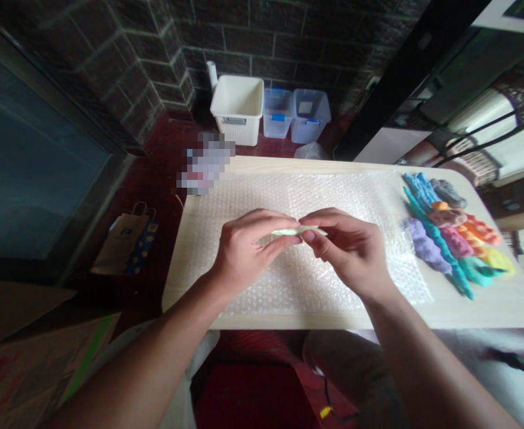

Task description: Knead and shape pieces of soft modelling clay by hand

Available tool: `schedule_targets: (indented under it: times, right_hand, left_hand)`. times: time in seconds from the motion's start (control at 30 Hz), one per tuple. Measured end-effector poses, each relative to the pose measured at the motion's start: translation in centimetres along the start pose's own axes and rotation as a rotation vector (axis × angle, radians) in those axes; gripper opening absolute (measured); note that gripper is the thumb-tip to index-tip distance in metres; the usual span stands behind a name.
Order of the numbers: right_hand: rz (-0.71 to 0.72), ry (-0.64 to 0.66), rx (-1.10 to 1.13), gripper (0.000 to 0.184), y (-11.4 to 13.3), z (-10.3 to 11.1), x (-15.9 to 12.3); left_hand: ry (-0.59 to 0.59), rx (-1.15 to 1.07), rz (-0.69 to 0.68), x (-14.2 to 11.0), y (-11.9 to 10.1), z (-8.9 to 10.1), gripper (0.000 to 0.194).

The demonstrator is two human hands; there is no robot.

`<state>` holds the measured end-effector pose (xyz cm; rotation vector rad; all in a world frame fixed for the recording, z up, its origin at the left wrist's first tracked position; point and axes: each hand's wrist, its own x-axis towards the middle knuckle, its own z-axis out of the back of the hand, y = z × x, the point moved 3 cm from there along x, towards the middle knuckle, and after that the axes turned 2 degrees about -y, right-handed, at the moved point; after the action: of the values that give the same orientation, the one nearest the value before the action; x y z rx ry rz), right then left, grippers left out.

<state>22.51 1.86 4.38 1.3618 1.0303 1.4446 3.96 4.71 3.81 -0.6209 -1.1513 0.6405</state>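
Note:
Over the middle of the table, my left hand (248,247) and my right hand (351,247) meet fingertip to fingertip. Both pinch a thin, pale yellow-green strip (304,229), its kind unclear to me, one hand at each end. Thumbs press from below and fingers from above, so part of the strip is hidden. Beneath the hands, and apart from them, a sheet of bubble wrap (253,196) lies flat. To the right of my right hand sits a group of lumpy, soft-looking coloured pieces (456,241), including a long teal one (440,238) and a purple one (427,247).
The pale wooden table (489,313) has rounded corners. Past its far edge stand a white bin (237,113) and two clear plastic bins (310,116). A pixelated object (205,164) is at the far left corner. A paper bag (123,241) rests on the floor.

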Motion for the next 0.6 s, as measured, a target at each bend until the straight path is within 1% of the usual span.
schedule_targets:
  times: [0.07,0.17,0.23,0.3,0.4,0.5,0.6]
  right_hand:
    - [0.063,0.038,-0.072,0.020,0.4,0.1,0.0]
    - [0.099,0.058,-0.127,0.017,0.7,0.3,0.0]
    - [0.102,0.037,-0.155,0.013,0.7,0.4,0.0]
    - [0.123,-0.005,-0.199,0.011,0.8,0.5,-0.1]
    - [0.187,-0.039,-0.275,0.016,1.0,0.5,-0.1]
    - [0.258,-0.002,-0.336,0.022,1.3,0.4,-0.2]
    - [0.280,0.005,-0.342,0.021,1.5,0.4,-0.2]
  left_hand:
    - [-0.006,-0.018,0.017,0.0,0.0,0.1,0.010]
    - [-0.019,-0.046,0.102,-0.1,0.1,0.2,0.017]
    - [-0.025,-0.070,0.177,-0.2,0.3,0.2,0.025]
    - [-0.028,-0.101,0.234,-0.3,0.5,0.1,0.029]
    - [-0.041,-0.145,0.271,-0.4,0.6,0.0,0.023]
    - [-0.053,-0.162,0.280,-0.4,0.6,0.0,0.019]
    - [-0.045,-0.163,0.271,-0.4,0.5,0.0,0.017]
